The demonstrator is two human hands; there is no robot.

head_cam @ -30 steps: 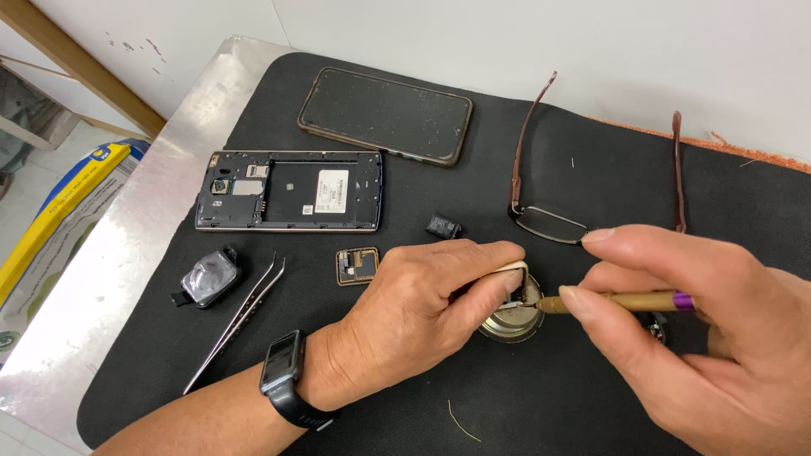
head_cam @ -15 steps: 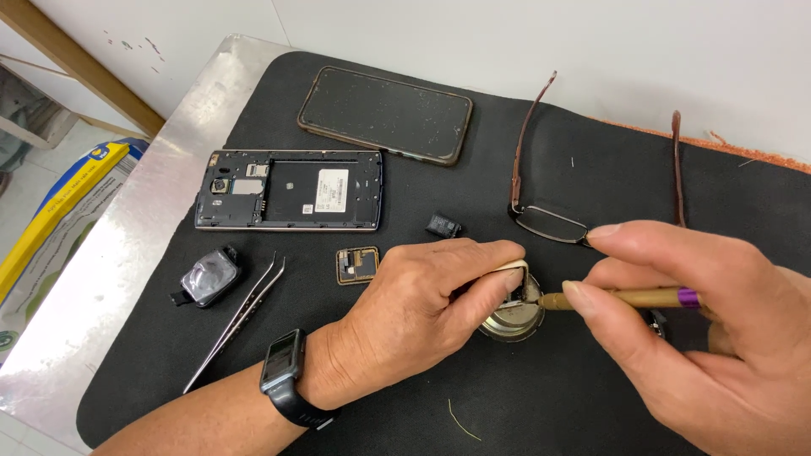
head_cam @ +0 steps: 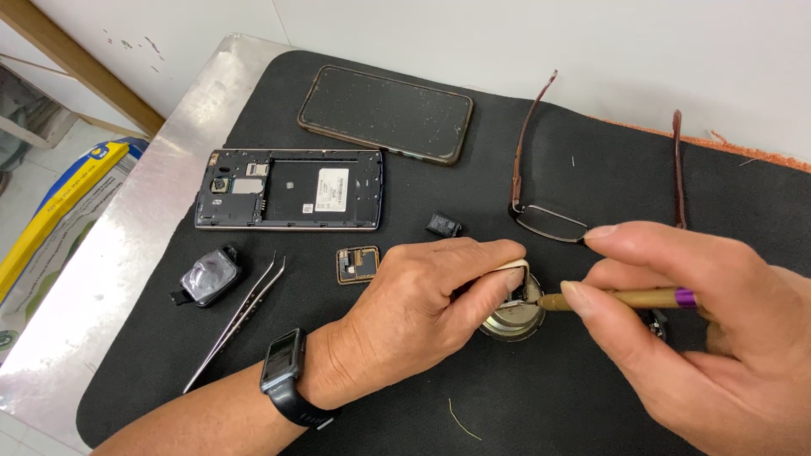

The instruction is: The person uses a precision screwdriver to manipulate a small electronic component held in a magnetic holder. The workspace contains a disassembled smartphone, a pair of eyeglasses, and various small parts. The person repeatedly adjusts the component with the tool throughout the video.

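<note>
So I'm looking down at my black rubbery work mat (head_cam: pixel 355 371), and pretty much everything sits on it. My left hand (head_cam: pixel 414 317) is curled in tight, thumb and fingertips pinched narrow on a small cream-and-black part (head_cam: pixel 517 279) that I'm holding right over a little round silver metal tin (head_cam: pixel 509 319), just about in the middle of the mat. There's a black smartwatch (head_cam: pixel 283 371) on that wrist. My right hand (head_cam: pixel 701 338) is closed around a thin brass-coloured tool with a purple band (head_cam: pixel 629 298), pinched between thumb and forefinger, and its tip is right up against that small part above the tin. Can't tell exactly what the tip is doing in there, the fingers cover it.

Going out from the tin: just left of my left hand there's a small square brownish module with a gold edge (head_cam: pixel 357 263), and a tiny black block (head_cam: pixel 443 224) a bit further up the mat. Well to the left lie slim steel tweezers (head_cam: pixel 241 317), angled, and past them a black-framed magnifier loupe (head_cam: pixel 207 277) near the mat's left edge. Up and left of the tin is an opened phone body with its internals and white label showing (head_cam: pixel 291 190), and beyond that a dark phone screen panel lying face up (head_cam: pixel 384 114). Up and right of the tin is a pair of thin brown-armed glasses (head_cam: pixel 549 221), arms stretched toward the far edge. The mat rests on a shiny steel table (head_cam: pixel 127 245).
</note>
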